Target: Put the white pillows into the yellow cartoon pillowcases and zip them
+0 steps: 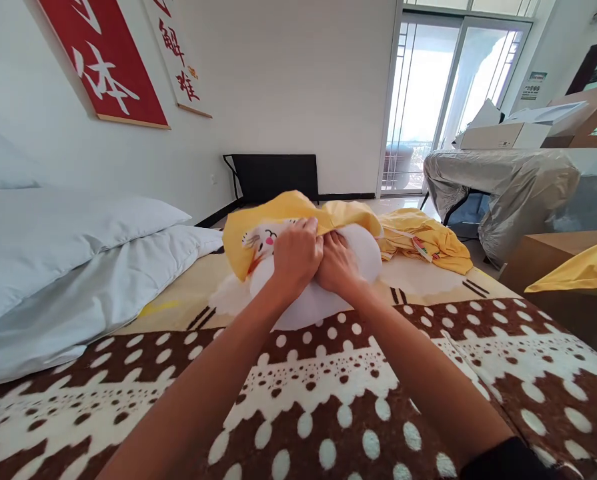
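Observation:
A white pillow lies on the patterned blanket in front of me, half inside a yellow pillowcase printed with a cartoon face. My left hand grips the edge of the yellow pillowcase where it meets the pillow. My right hand is pressed against it, fingers closed on the same pillowcase edge. Both hands touch each other at the middle of the pillow.
Two white pillows are stacked at the left. Another yellow cloth lies crumpled at the far right of the bed. A silver-covered piece of furniture, cardboard boxes and a glass door are beyond.

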The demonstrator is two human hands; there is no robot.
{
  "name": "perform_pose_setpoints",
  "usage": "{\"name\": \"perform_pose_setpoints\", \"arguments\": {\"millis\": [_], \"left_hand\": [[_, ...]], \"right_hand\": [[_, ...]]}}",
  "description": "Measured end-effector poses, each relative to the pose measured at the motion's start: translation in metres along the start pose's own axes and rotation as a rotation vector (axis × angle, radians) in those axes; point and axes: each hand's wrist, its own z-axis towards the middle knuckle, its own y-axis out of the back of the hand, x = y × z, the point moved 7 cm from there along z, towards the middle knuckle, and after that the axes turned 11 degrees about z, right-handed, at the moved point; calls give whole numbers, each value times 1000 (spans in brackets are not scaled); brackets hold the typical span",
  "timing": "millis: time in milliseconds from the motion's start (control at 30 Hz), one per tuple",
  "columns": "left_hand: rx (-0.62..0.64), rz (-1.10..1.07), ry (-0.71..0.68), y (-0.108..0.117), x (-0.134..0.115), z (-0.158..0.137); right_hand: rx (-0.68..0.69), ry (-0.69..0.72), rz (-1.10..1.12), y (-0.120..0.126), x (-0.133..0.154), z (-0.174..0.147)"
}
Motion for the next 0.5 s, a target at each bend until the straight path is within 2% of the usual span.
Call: {"name": "perform_pose_setpoints", "arguments": {"millis": [100, 167, 300, 433, 500], "left_hand": [[137, 31, -92, -50, -2, -20], [155, 8, -158, -65, 0, -32], [124, 11, -243, -61, 24, -45], [160, -161, -137, -58, 64, -50], [186, -195, -96, -61, 75, -53]], "right_hand": [[89, -51, 15, -41, -23, -18], [63, -67, 32, -51, -33, -26], [17, -66, 51, -49, -40, -27], [5, -64, 46, -46, -41, -23], [1, -58, 47, -48, -39, -24]]}}
